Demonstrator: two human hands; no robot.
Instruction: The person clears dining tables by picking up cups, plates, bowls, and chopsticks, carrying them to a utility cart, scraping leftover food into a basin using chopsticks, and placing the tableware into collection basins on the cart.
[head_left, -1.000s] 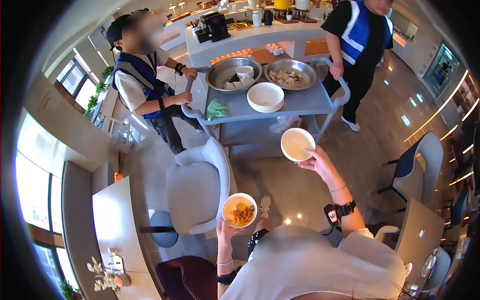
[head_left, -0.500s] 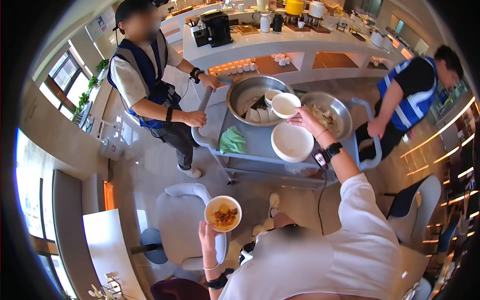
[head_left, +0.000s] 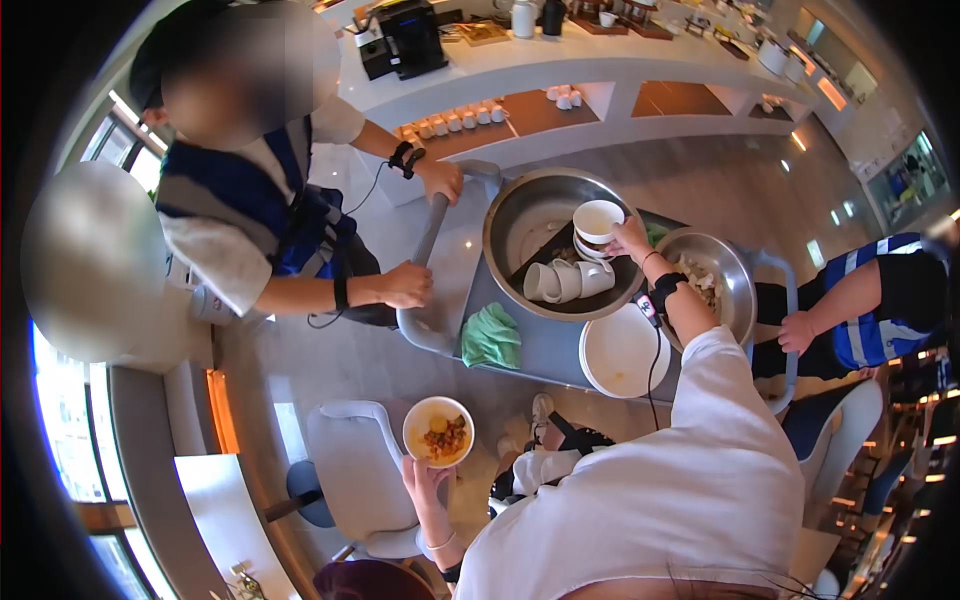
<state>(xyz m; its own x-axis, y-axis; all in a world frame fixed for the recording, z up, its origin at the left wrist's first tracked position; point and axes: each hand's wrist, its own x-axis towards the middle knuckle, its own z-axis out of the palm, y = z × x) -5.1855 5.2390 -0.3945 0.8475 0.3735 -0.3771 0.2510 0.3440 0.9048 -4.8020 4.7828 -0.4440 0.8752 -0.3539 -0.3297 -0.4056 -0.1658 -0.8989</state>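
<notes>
Right hand [head_left: 630,240] has a small white bowl [head_left: 598,216] by its edge, over the right part of a big metal basin [head_left: 515,225]. Can't really tell if it's touching the bowls [head_left: 592,252] under it. Some white cups [head_left: 570,282] lie in there too, on the near side. Left hand [head_left: 426,480] is wrapped under a food bowl [head_left: 414,425], orange-brown bits inside, near a grey chair [head_left: 350,475]. Basin's on a grey cart [head_left: 548,358] with a stack of wider bowls [head_left: 625,348], green cloth [head_left: 491,337] to the left, second basin [head_left: 738,285] of scraps [head_left: 700,285] to the right. Somebody left [head_left: 235,210] grips one cart handle [head_left: 430,235], somebody right [head_left: 880,300] the other.
</notes>
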